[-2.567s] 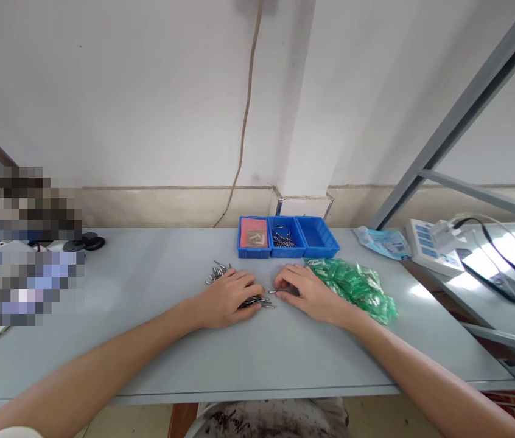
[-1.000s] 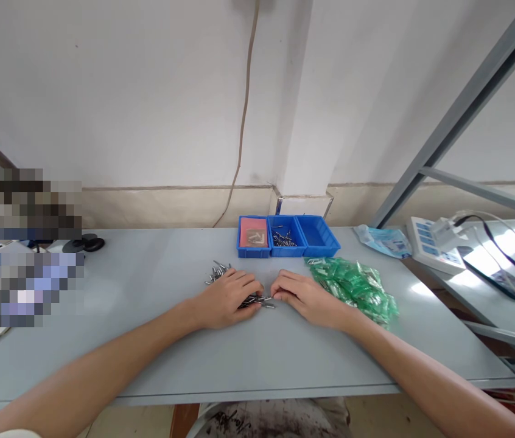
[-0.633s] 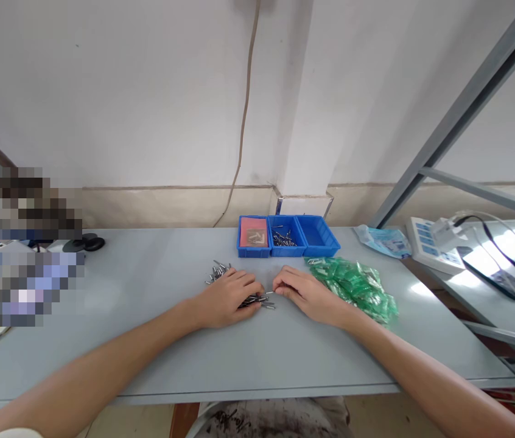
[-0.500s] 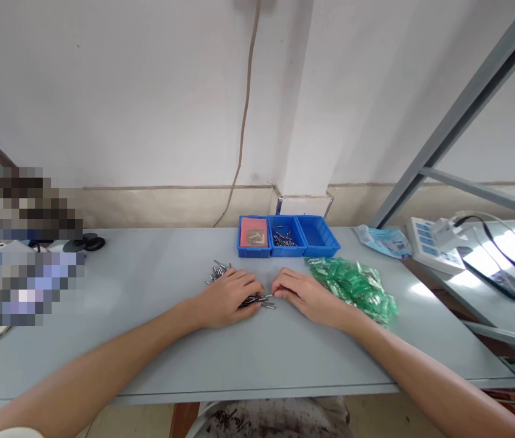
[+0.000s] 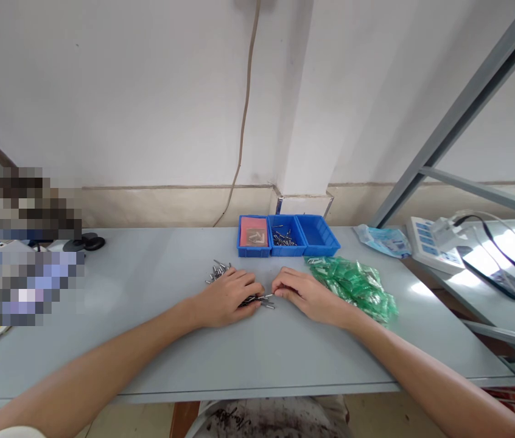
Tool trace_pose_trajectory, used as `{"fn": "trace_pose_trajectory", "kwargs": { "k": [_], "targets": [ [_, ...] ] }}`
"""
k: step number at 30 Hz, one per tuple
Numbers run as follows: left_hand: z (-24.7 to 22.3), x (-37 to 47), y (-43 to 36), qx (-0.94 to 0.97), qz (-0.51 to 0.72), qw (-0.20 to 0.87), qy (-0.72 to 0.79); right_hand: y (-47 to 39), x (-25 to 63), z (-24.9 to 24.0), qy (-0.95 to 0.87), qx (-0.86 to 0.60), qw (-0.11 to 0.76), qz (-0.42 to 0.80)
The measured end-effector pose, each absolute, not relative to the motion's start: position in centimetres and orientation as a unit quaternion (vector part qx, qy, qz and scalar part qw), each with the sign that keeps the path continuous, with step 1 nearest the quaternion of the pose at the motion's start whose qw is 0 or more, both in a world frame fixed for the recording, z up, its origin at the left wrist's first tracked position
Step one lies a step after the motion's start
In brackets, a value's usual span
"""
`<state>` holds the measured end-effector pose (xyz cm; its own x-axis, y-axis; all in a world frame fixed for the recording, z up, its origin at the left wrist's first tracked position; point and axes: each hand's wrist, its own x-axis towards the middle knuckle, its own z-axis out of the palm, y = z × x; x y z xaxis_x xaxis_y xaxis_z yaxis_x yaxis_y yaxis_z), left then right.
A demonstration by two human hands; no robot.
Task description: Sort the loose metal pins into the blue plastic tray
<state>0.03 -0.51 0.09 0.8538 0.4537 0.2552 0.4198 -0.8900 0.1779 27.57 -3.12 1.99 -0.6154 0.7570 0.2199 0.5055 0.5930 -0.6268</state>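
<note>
My left hand rests on the table with its fingers curled over a heap of small metal pins; some pins poke out past its fingertips. Just right of it, my right hand has its thumb and forefinger pinched on the end of one thin metal pin. Behind the hands stand three joined blue bins: the left bin holds a pink sheet and a small clear bag, the middle bin holds metal pins, and the right bin shows only its blue inside.
Green plastic bags with small parts lie beside my right forearm. Farther right are a blue-white packet, a power strip and a phone. Black round objects and a blurred-out area are at the left. The table's front edge runs below.
</note>
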Motion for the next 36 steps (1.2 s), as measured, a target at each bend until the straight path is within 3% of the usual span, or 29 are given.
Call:
{"fn": "trace_pose_trajectory", "kwargs": {
  "k": [15,36],
  "targets": [
    [0.35,0.08,-0.65,0.959,0.144,0.069,0.232,-3.14,27.52,1.63,-0.876,-0.353,0.211,0.253],
    [0.30,0.12,-0.55,0.960,0.150,0.068,0.228,-3.13,27.43,1.43,-0.864,-0.365,0.236,0.254]
  ]
}}
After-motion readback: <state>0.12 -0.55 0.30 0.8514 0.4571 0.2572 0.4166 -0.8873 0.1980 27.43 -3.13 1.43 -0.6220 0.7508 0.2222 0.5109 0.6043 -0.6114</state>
